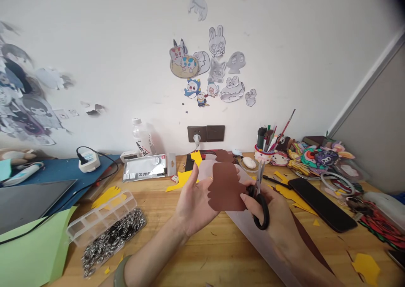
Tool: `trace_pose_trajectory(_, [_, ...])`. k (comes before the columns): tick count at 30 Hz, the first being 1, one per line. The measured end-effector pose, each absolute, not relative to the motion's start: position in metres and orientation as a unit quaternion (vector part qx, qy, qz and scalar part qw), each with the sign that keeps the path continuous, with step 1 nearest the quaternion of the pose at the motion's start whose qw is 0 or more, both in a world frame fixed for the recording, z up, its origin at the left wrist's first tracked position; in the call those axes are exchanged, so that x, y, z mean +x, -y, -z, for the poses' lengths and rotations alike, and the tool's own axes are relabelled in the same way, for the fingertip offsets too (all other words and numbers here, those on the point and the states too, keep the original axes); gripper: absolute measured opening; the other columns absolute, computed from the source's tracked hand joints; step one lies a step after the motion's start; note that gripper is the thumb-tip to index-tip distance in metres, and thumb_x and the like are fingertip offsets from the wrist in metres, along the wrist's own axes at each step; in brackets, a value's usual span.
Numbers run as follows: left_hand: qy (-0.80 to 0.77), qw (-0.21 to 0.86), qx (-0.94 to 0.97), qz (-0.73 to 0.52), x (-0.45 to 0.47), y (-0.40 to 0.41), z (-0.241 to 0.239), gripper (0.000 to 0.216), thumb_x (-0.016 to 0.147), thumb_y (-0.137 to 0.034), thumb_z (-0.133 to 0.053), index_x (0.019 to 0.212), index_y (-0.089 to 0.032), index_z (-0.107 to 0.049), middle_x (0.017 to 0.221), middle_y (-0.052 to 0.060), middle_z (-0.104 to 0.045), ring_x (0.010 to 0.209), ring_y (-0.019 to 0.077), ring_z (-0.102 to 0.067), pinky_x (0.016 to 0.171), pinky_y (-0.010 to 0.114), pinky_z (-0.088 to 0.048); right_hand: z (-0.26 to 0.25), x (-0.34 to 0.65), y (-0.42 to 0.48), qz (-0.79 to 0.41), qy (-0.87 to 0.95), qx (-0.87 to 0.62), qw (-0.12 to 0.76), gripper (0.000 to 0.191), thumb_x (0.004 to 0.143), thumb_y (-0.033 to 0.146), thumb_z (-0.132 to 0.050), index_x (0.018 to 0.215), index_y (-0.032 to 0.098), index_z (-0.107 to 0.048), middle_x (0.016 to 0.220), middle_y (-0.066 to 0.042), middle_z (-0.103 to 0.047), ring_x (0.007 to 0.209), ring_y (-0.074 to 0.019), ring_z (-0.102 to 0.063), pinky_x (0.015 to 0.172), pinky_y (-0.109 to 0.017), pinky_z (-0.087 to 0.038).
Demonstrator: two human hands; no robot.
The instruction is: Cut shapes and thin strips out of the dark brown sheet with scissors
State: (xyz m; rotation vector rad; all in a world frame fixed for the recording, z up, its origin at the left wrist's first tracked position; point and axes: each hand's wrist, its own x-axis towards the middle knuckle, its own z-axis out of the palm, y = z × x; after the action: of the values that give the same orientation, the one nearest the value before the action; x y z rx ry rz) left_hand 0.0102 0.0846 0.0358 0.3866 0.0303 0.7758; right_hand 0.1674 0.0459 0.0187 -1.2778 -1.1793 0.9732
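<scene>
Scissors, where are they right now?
In the head view, the scissors are right of centre, held in the right hand, blades up, beside the brown piece.

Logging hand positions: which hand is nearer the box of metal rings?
Left. The left hand is right of the box; the right hand, holding scissors, is farther right.

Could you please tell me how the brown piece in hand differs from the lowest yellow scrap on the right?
The brown piece is held above the table; the yellow scrap lies on it. The brown piece looks bigger and darker than the yellow scrap. Both look thin and flat.
</scene>
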Motion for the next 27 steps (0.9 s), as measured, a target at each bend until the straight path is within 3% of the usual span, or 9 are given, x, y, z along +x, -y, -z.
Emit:
trace_pose_trajectory(12, [-0.001,0.907,0.164,-0.388,0.0144,-0.079,-0.0369,0.074,0.079,-0.061,-0.025,0.121,-0.003,-0.042,0.113,0.016,-0.055,0.112,0.0232,-0.044,0.091,0.028,-0.031,-0.0249,0.1643,-0.0436,-0.376,0.458,-0.559,0.58,0.022,0.067,0.029,-0.063,0.087,0.02,-0.057,0.078,-0.001,-0.063,0.07,-0.0176,-0.057,0.064,-0.026,-0.045])
trace_pose_trajectory(21, [0.003,0.907,0.159,-0.39,0.0172,-0.0762,-0.036,0.071,0.079,-0.06,-0.025,0.122,-0.005,-0.041,0.115,0.016,-0.054,0.107,0.0203,-0.047,0.091,0.027,-0.031,-0.0275,0.1628,-0.0423,-0.364,0.456,-0.562,0.586,0.023,0.069,0.03,-0.061,0.088,0.019,-0.057,0.069,0.001,-0.06,0.06,-0.0148,-0.055,0.055,-0.024,-0.044])
trace_pose_trajectory(27, [-0.004,0.903,0.172,-0.394,0.0163,-0.076,-0.037,0.073,0.08,-0.06,-0.025,0.123,-0.003,-0.039,0.119,0.018,-0.05,0.117,0.0248,-0.038,0.095,0.029,-0.028,-0.0249,0.1635,-0.0425,-0.367,0.478,-0.554,0.574,0.023,0.069,0.029,-0.062,0.089,0.019,-0.056,0.083,-0.003,-0.062,0.073,-0.0182,-0.056,0.067,-0.028,-0.044])
